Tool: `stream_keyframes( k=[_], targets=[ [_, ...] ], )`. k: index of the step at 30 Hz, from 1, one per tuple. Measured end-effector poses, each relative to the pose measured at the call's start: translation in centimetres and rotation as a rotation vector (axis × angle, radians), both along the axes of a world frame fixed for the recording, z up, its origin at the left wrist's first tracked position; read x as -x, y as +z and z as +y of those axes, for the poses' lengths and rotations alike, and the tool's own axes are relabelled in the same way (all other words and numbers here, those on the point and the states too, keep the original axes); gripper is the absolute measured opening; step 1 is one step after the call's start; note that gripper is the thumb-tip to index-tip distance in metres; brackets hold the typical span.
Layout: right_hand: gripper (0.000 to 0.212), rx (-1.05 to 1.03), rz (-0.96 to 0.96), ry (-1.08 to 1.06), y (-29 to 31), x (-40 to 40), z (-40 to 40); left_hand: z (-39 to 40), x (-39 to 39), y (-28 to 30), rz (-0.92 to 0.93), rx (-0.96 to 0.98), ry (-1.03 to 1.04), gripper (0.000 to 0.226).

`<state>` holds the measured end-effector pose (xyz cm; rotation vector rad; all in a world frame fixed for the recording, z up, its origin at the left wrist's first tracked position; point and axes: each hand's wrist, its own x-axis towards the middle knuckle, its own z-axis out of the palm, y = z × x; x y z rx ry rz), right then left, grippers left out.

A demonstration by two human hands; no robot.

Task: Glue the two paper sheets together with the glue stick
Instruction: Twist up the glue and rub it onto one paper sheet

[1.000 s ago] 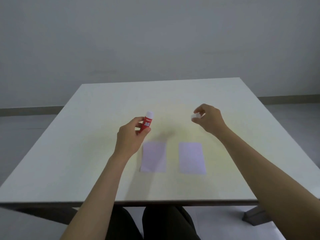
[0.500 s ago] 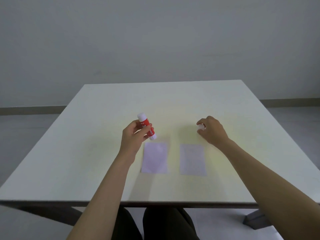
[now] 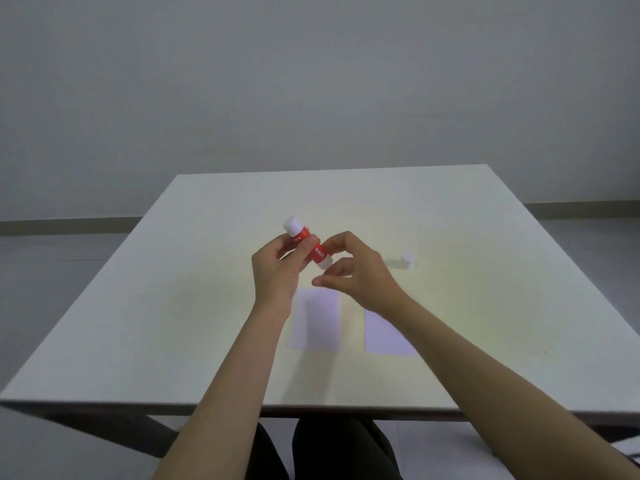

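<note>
My left hand grips a red glue stick with white ends, held tilted above the table. Its upper white end points up and to the left. My right hand is right beside the stick's lower white end, with the index finger and thumb curved around it and apart; I cannot tell if they touch it. The small white cap lies on the table to the right of both hands. Two pale lilac paper sheets lie side by side below the hands: the left sheet and the right sheet, partly covered by my right forearm.
The white table has its front edge close to my body, with my dark-clothed legs under it. A grey wall and floor lie beyond the far edge.
My right hand set the cap down on the table at the right and moved left to the glue stick. My left hand tilted the stick, its top now pointing up-left.
</note>
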<state>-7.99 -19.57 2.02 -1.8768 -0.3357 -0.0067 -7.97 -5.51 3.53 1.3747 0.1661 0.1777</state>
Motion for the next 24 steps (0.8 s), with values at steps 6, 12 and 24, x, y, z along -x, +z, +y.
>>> stream_keyframes(
  k=[6, 12, 24],
  targets=[
    [0.015, -0.438, 0.186, -0.015, -0.3, -0.2, -0.2, -1.3, 0.5, 0.6, -0.030, 0.126, -0.003, 0.018],
    [0.030, -0.708, 0.518, 0.062, -0.3, 0.1, -0.6, -2.2, 0.4, 0.7, -0.035, 0.098, -0.040, 0.006],
    [0.019, -0.796, 0.461, 0.058, -0.7, 0.4, -0.5, -2.1, 0.5, 0.3, -0.052, 0.079, -0.012, 0.005]
  ],
)
